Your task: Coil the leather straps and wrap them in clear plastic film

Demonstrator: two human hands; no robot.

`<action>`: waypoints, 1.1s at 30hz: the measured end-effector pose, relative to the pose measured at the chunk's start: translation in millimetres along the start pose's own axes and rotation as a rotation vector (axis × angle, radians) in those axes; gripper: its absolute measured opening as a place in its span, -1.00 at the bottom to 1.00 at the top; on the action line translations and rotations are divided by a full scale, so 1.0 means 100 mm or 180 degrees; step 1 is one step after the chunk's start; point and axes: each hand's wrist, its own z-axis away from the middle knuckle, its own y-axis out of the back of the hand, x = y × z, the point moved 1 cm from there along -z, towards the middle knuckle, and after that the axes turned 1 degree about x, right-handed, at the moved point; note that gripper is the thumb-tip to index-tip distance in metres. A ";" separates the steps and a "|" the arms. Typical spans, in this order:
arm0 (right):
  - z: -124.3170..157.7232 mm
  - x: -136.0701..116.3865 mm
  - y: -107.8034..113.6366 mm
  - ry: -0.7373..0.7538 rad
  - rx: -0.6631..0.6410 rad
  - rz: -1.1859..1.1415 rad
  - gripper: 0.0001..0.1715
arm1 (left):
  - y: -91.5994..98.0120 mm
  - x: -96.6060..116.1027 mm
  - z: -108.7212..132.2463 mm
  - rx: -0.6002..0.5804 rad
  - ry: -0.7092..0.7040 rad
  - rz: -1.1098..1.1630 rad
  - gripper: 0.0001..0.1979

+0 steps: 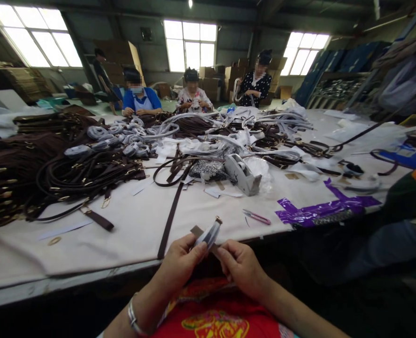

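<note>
My left hand [181, 263] and my right hand [241, 265] are both pinched on one brown strap end [208, 233] just past the table's near edge. The strap end is partly wrapped in clear plastic and has a small gold fitting at its top. A long brown strap [173, 211] runs from near my left hand up across the white table [130, 225]. I wear a silver bracelet [133, 319] on my left wrist. Pink-handled snips [256, 217] lie on the table to the right of my hands.
Piles of dark brown straps [53, 173] cover the left of the table, and plastic-wrapped straps [194, 131] lie in the middle. A grey tape dispenser [242, 174] and purple tape strips [320, 209] sit to the right. Three people work at the far side; another person's arm [405, 197] is at right.
</note>
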 end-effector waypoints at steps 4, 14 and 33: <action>0.00 -0.11 0.16 0.0554 0.0575 0.0662 -0.66 | 0.02 0.09 0.00 0.0120 -0.1125 -0.1442 -0.86; -0.14 -0.41 -0.03 -0.0194 -0.0087 -0.0698 -0.71 | -0.14 0.14 -0.01 -0.0172 -0.2154 -0.2473 -0.72; -0.13 -0.29 -0.03 -0.0476 0.0159 -0.0800 -0.71 | -0.21 0.03 0.01 -0.0282 -0.1812 -0.2470 -0.77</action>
